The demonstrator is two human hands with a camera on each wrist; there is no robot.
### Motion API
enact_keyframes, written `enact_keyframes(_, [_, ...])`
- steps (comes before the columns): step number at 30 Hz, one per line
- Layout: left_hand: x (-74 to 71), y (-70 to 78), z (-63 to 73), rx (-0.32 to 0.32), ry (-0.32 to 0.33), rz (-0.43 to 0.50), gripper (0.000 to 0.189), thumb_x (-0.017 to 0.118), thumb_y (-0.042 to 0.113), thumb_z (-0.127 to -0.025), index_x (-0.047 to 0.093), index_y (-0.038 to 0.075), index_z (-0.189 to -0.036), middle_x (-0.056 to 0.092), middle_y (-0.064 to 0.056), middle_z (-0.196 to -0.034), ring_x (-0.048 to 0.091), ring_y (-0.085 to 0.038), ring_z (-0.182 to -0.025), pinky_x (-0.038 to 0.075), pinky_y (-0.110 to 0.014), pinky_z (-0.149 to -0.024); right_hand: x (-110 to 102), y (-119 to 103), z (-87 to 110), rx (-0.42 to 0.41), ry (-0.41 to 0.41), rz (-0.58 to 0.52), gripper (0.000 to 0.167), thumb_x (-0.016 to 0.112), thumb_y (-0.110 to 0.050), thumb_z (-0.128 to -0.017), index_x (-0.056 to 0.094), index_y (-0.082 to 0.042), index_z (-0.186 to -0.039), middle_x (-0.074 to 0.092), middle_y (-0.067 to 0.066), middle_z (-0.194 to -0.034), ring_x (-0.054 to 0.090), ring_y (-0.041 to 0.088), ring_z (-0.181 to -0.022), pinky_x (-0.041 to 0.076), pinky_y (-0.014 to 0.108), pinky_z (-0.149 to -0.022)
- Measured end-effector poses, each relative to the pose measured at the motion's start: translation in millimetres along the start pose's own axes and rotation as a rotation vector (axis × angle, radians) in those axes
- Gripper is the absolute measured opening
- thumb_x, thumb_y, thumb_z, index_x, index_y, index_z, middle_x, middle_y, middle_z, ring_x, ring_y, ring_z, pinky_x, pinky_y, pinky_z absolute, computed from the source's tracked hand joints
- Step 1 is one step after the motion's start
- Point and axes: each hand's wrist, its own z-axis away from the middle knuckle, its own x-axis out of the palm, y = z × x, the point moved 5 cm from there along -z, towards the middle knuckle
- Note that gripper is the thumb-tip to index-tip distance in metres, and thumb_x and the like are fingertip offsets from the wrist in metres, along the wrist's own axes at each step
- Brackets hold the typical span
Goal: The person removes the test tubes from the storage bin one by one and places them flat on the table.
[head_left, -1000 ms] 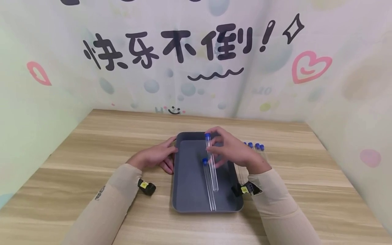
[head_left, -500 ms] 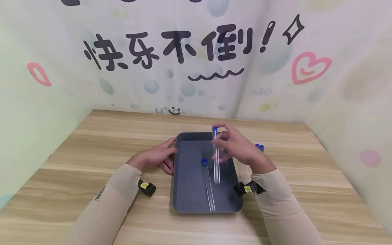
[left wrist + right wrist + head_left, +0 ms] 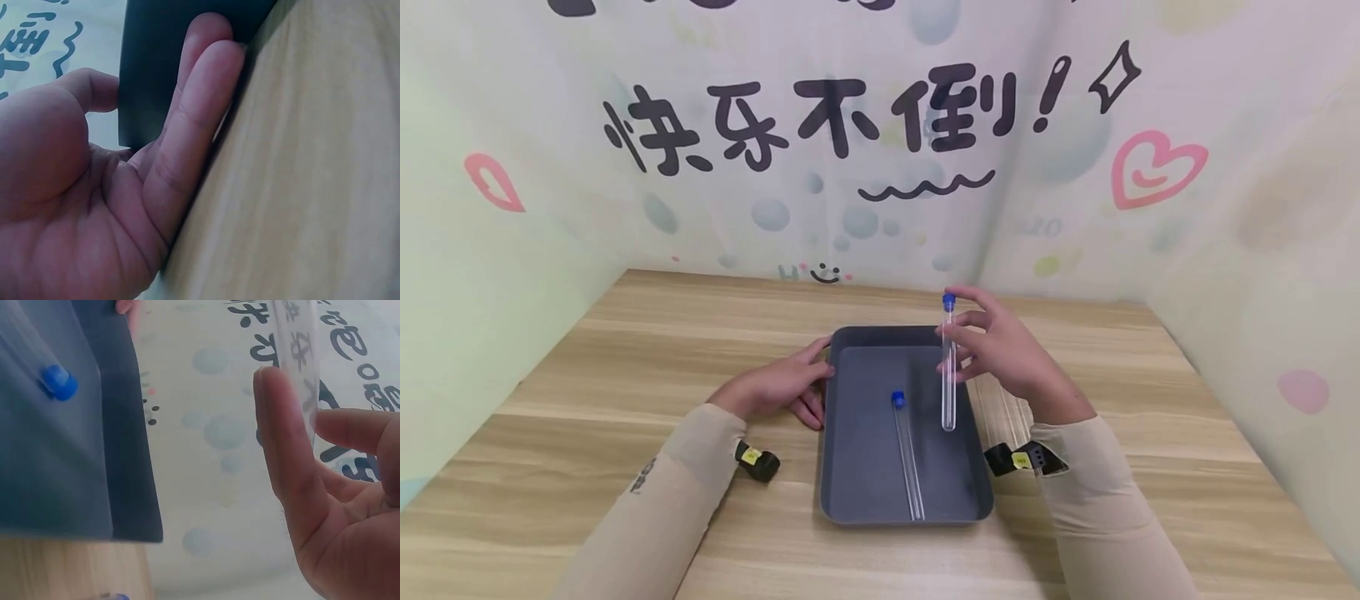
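My right hand [image 3: 1011, 354] holds a clear test tube [image 3: 949, 408] with a blue cap upright above the right side of a dark grey tray [image 3: 861, 467]. The fingers and thumb pinch the tube's upper part, and one fingertip lies by the cap. In the right wrist view the tube [image 3: 294, 337] shows between thumb and fingers. A second blue-capped test tube [image 3: 908, 458] lies lengthwise inside the tray. My left hand [image 3: 778, 387] grips the tray's left wall, its thumb over the rim; in the left wrist view the fingers [image 3: 194, 125] press against the outer side.
More test tubes lie on the wooden table [image 3: 625, 367] right of the tray, mostly hidden behind my right hand; a blue cap [image 3: 120, 597] peeks in at the bottom of the right wrist view. A printed cloth wall [image 3: 730, 208] stands behind the table.
My right hand has moved right and away from me with the test tube, clear of the tube in the tray. The left hand has stayed put.
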Motion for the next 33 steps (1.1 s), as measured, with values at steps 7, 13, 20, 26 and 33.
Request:
enact_keyframes(7, [-0.5,-1.2,-0.2,0.007,-0.003,-0.008,0.064,0.035,0.023,-0.107,0.004,0.045,-0.158,0.063,-0.024,-0.111,0.072,-0.030,-0.071,0.064,-0.048,-0.068,-17,7,6.9,0.012,0.050,-0.008,0.063,0.058,-0.006,-0.099,0.031,-0.020,-0.155,0.054,0.021,-0.118,0.073,0.040,-0.078,0.064,0.045,-0.063])
enact_keyframes(13, [-0.3,-1.6,-0.5,0.019,-0.004,-0.016,0.064,0.036,0.023,-0.107,0.005,0.044,-0.158,0.060,-0.023,-0.114,0.070,-0.028,-0.069,0.064,-0.045,-0.066,-33,11,14.4,0.014,0.078,0.011,0.063,0.058,-0.009,-0.100,0.030,-0.016,-0.156,0.056,0.022,-0.117,0.074,0.031,-0.075,0.064,0.040,-0.061])
enact_keyframes(20, [0.1,-0.9,-0.1,0.019,-0.008,-0.011,0.063,0.036,0.023,-0.107,0.005,0.044,-0.158,0.060,-0.022,-0.113,0.070,-0.027,-0.068,0.064,-0.044,-0.065,-49,14,23.8,0.029,0.091,0.055,0.064,0.059,-0.010,-0.099,0.029,-0.015,-0.155,0.058,0.015,-0.111,0.075,0.028,-0.076,0.064,0.041,-0.062])
enact_keyframes(26, [0.0,-2.3,-0.8,0.015,-0.008,-0.012,0.063,0.035,0.023,-0.107,0.005,0.045,-0.158,0.060,-0.023,-0.113,0.070,-0.027,-0.069,0.064,-0.044,-0.066,-60,22,28.4,0.040,0.094,0.068,0.066,0.058,-0.007,-0.099,0.027,-0.015,-0.156,0.057,0.017,-0.111,0.074,0.025,-0.075,0.064,0.042,-0.064])
enact_keyframes(33, [-0.7,-1.3,-1.3,0.010,-0.004,-0.013,0.063,0.036,0.023,-0.107,0.006,0.046,-0.158,0.061,-0.023,-0.108,0.070,-0.028,-0.068,0.064,-0.045,-0.065,-68,30,30.6,0.041,0.085,0.073,0.070,0.053,0.000,-0.096,0.023,-0.014,-0.157,0.052,0.023,-0.116,0.072,0.024,-0.075,0.064,0.045,-0.066])
